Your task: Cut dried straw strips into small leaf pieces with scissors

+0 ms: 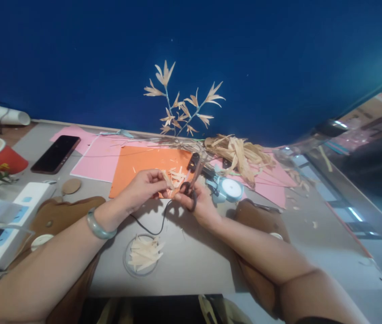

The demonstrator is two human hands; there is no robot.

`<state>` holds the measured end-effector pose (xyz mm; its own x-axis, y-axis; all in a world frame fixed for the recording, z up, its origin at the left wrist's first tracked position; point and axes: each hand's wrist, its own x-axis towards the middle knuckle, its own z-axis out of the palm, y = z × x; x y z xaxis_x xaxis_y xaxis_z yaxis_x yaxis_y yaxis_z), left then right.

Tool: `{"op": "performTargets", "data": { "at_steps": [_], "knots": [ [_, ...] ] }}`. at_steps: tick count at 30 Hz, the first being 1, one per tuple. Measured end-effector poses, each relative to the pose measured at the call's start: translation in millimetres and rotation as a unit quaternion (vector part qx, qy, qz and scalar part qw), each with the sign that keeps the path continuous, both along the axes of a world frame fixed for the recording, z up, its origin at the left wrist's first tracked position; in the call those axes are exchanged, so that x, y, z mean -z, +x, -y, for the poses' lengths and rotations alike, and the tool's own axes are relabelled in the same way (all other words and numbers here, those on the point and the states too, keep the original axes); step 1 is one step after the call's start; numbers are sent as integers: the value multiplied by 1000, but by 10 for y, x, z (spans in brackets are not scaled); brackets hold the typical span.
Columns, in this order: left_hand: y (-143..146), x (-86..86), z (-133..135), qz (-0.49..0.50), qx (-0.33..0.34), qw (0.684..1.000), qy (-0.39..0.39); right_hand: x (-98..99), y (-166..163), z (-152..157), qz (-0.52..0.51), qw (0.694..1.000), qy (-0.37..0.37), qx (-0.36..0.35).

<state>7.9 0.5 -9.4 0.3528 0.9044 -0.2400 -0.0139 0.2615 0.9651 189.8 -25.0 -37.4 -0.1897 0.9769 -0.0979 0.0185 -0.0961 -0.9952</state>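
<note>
My left hand [143, 188], with a jade-coloured bangle [99, 226] on its wrist, pinches a small pale strip of dried husk [168, 179] above an orange sheet [133, 164]. Held in my right hand [206, 207] is a pair of dark-handled scissors [195, 173], blades pointing up and away. The fingertips of both hands nearly meet. Pale husk scraps [179, 174] lie on the orange sheet beyond them. Nearer to me, a round clear dish [125, 263] holds several pointed husk pieces [143, 253].
A branch with husk flowers [184, 112] stands against the blue wall. Right of it lies a husk heap [238, 155], and below that a light-blue spool [231, 190]. A phone [56, 154], red paper cup [3, 158] and white power strip [25, 209] occupy the left side.
</note>
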Motion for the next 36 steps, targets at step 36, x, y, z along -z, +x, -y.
{"op": "performTargets", "data": {
  "at_steps": [36],
  "knots": [
    [-72,-55,-40,-27,-116,989,84,38,-25,33,62,982,-89,-152]
  ]
}}
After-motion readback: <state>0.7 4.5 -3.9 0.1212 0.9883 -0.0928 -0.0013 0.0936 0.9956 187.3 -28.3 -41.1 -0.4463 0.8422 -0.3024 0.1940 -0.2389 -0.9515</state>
